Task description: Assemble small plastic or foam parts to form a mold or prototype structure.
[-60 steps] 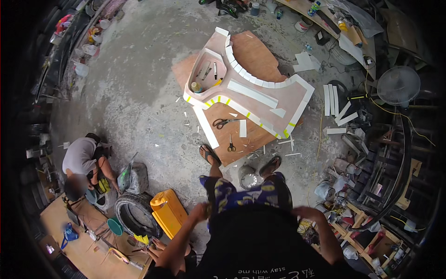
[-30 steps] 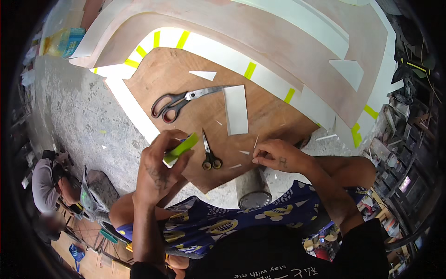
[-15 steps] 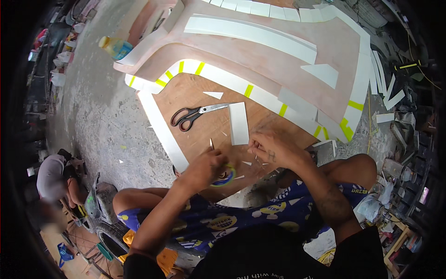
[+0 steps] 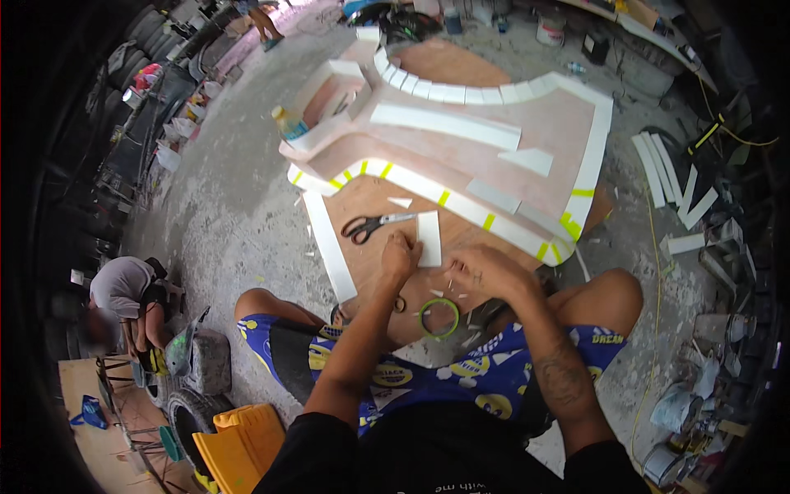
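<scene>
My left hand (image 4: 398,255) has its thumb and fingers closed at the left edge of a small white rectangular card piece (image 4: 429,239) on the brown board (image 4: 354,206). Just right of the card is my right hand (image 4: 481,270), fingers pinched together; what they hold, if anything, is too small to make out. Black-handled scissors (image 4: 362,230) lie beyond my left hand, blades reaching the card's top. A roll of yellow-green tape (image 4: 439,319) lies nearer me. A small dark ring (image 4: 400,304) shows below my left wrist, its kind unclear.
Beyond lies a large pinkish panel (image 4: 444,156) edged with white strips and yellow-green tape. A bottle (image 4: 290,123) stands at its left. White strips (image 4: 658,169) lie on the floor at right. Another person (image 4: 127,292) bends down at left, near a tyre (image 4: 193,428).
The view has shifted, showing more floor beyond. My left hand has moved from above the tape roll to the white card's edge, uncovering the roll. My right hand stays beside the card.
</scene>
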Action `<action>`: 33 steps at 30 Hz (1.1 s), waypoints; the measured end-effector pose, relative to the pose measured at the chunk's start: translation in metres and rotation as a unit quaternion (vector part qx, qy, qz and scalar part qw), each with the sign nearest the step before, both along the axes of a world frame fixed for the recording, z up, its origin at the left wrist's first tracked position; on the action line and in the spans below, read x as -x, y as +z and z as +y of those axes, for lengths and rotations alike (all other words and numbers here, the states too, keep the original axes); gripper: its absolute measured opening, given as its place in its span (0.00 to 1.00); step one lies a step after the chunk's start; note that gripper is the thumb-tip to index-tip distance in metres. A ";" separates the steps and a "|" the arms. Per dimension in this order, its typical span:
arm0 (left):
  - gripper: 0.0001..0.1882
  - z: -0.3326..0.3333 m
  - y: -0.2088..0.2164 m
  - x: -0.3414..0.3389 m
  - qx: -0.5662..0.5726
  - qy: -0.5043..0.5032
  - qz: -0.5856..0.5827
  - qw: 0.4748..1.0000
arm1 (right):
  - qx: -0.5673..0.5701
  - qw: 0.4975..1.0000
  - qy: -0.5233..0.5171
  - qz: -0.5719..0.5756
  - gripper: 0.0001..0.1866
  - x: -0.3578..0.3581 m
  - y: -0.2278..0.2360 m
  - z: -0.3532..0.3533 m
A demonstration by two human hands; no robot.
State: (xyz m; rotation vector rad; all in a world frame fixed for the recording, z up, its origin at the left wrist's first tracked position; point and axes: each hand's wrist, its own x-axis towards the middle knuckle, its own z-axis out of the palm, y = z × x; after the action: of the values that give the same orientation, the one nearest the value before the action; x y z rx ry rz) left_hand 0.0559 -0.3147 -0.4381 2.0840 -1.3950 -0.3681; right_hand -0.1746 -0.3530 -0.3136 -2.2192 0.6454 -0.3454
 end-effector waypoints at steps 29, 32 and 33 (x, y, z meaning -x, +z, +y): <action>0.12 -0.017 0.080 -0.013 0.097 -0.053 0.372 0.922 | -0.504 0.751 -0.250 -0.347 0.19 -0.075 -0.077 -0.018; 0.09 -0.032 0.065 -0.033 0.184 0.089 0.484 0.851 | -0.507 0.736 -0.278 -0.353 0.17 -0.069 -0.062 -0.027; 0.09 -0.032 0.050 -0.043 0.184 0.092 0.483 0.851 | -0.527 0.721 -0.267 -0.361 0.17 -0.070 -0.052 -0.029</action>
State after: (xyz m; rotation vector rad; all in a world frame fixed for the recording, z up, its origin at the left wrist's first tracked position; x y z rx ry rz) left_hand 0.0988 -0.3468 -0.3876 1.3429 -0.5790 -0.8422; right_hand -0.1048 -0.3819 -0.3660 -0.6583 0.7434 -0.8244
